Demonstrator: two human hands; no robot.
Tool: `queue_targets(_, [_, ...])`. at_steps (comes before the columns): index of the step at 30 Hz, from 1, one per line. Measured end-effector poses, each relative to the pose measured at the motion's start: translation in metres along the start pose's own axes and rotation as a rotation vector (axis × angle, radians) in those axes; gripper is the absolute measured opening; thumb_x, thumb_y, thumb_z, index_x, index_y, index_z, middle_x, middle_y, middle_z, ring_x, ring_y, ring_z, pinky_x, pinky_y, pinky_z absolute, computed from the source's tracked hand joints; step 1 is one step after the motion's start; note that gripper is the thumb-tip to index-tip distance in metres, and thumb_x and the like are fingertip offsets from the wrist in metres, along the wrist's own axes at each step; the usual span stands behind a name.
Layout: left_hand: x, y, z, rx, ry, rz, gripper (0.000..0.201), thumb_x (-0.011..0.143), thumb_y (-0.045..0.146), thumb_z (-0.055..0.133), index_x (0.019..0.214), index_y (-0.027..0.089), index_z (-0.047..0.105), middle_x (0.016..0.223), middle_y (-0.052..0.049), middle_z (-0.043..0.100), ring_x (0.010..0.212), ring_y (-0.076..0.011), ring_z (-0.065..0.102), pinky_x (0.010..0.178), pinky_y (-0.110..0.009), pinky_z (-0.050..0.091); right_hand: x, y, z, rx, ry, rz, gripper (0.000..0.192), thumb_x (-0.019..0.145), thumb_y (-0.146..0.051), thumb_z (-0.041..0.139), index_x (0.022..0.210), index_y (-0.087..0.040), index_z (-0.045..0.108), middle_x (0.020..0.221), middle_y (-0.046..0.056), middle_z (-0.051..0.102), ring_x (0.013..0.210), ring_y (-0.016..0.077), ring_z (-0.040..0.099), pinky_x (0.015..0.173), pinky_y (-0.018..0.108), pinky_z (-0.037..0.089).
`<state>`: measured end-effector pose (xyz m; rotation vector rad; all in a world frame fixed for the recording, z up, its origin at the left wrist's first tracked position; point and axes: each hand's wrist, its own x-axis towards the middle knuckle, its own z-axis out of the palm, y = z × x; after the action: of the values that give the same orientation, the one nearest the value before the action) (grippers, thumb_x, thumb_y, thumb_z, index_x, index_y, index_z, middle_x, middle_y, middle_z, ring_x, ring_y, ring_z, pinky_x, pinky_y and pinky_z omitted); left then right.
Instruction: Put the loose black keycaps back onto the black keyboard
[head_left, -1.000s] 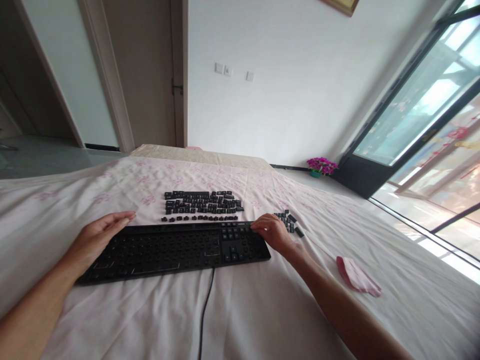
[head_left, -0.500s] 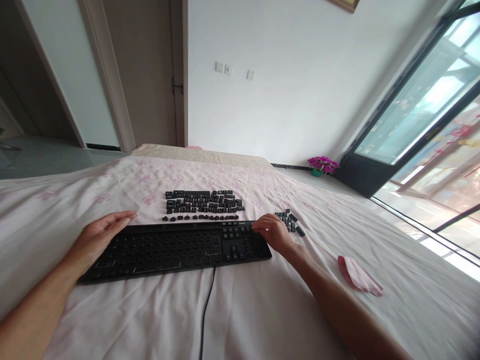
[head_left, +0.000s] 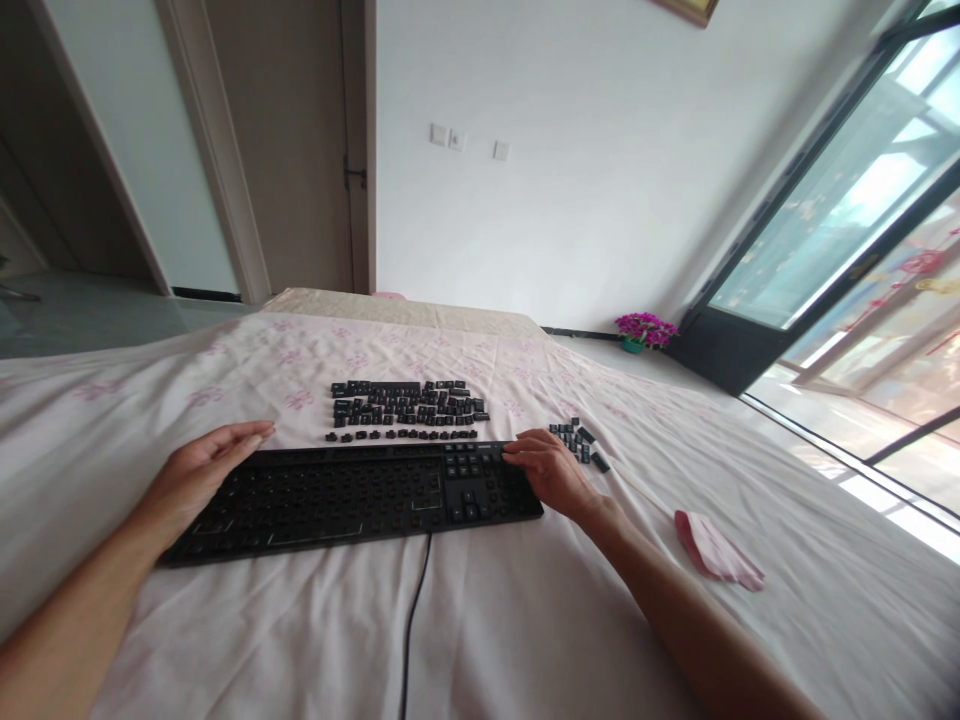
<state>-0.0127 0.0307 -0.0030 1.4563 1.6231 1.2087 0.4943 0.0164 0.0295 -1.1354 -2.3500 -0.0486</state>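
Observation:
A black keyboard [head_left: 322, 500] lies on the bed, most of its main key area stripped of keycaps. Some caps sit on it near the arrow and navigation keys. My left hand [head_left: 199, 478] rests over its left end, fingers stretched out past the back edge, with nothing visible in them. At the number pad's upper right, my right hand [head_left: 551, 468] has its fingers bent and together, pressed down on the keyboard; whatever they hold is hidden. Behind the keyboard, loose black keycaps [head_left: 405, 405] stand in rows. A smaller group of keycaps [head_left: 585, 437] lies just beyond my right hand.
A cable [head_left: 415, 610] runs from the keyboard's front edge toward me. The pinkish sheet [head_left: 495, 620] is wrinkled. To the right lies a folded pink cloth [head_left: 716, 550]. Beyond the bed are a pot of purple flowers [head_left: 645, 330] and a glass door [head_left: 817, 230].
My right hand has shifted very slightly at the number pad, its wrist a little higher. My left hand, the keyboard and the loose keycaps look the same.

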Motion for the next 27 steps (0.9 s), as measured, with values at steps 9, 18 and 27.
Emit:
queue_targets(9, [-0.003,0.006,0.001,-0.139,-0.055,-0.113,0.061,0.072,0.059,0.067,0.119,0.019,0.064,0.132,-0.01,0.062,0.127,-0.0266,0.052,0.113,-0.036,0.029,-0.002,-0.005,0.0,-0.056,-0.05,0.055,0.061,0.065,0.007,0.043,0.099,-0.032,0.075,0.115,-0.002,0.069,0.117,0.0246,0.053,0.101,0.052,0.04])
queue_targets(18, [-0.002,0.005,-0.001,-0.052,-0.031,-0.076,0.055,0.072,0.059,0.066,0.113,0.023,0.067,0.127,-0.006,0.065,0.125,-0.0276,0.053,0.114,-0.04,0.028,-0.009,0.082,-0.033,-0.18,0.054,0.517,0.026,0.085,-0.022,0.054,0.099,-0.027,0.075,0.102,0.0,0.073,0.099,0.0189,0.065,0.087,0.031,0.049])
queue_targets(27, [-0.001,0.003,0.001,-0.094,-0.025,-0.121,0.053,0.07,0.06,0.067,0.111,0.026,0.067,0.128,-0.004,0.065,0.125,-0.0277,0.054,0.113,-0.039,0.029,0.0,0.149,-0.057,-0.414,-0.151,0.782,0.026,0.081,-0.03,0.058,0.099,-0.028,0.077,0.105,0.006,0.073,0.099,0.0219,0.064,0.076,0.026,0.044])
